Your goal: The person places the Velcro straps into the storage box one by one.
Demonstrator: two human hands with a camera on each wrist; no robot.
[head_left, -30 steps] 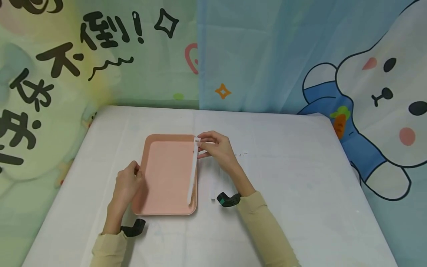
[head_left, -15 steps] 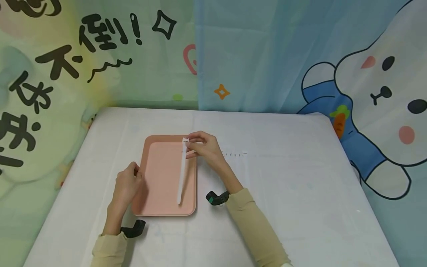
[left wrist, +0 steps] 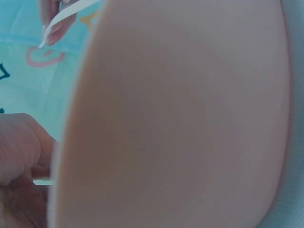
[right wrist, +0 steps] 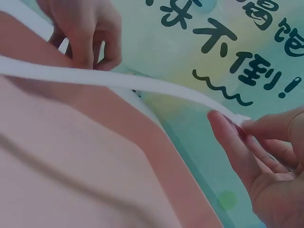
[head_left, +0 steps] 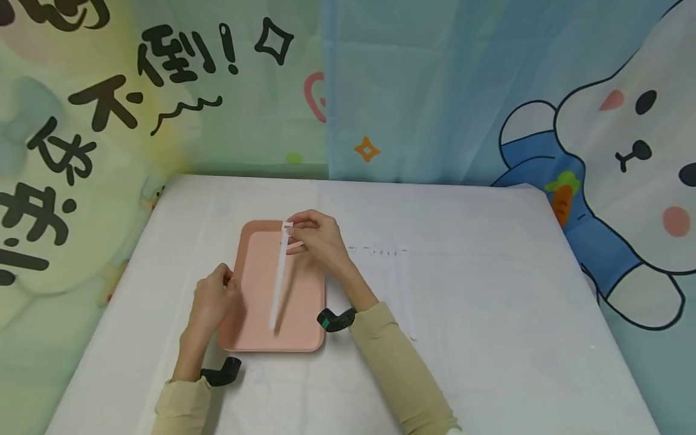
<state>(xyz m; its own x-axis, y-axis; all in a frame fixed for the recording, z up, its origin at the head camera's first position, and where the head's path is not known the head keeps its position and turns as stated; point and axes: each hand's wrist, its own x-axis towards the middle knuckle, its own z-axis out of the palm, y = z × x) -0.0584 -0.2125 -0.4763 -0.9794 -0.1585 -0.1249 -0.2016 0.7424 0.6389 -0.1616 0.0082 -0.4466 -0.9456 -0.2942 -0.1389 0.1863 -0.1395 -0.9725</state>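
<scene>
A shallow pink tray (head_left: 257, 290) lies on the white table. At its left rim my left hand (head_left: 213, 297) pinches the edge between thumb and curled fingers. My right hand (head_left: 319, 238) is over the tray's far right part and pinches the head end of a long white cable tie (head_left: 279, 281). The tie slants down towards the near side, casting a shadow on the tray floor. In the right wrist view the cable tie (right wrist: 133, 81) bows gently across the tray, its small head between thumb and fingertips. The left wrist view is mostly filled by the tray (left wrist: 175, 114).
To the right of the tray, several more white cable ties (head_left: 403, 284) lie side by side on the white tabletop (head_left: 489, 290), faint against it. A printed cloth backdrop (head_left: 402, 90) hangs behind the table's far edge.
My right hand has moved left with the cable tie, from the tray's right rim to over its middle. My left hand stays at the left rim.
</scene>
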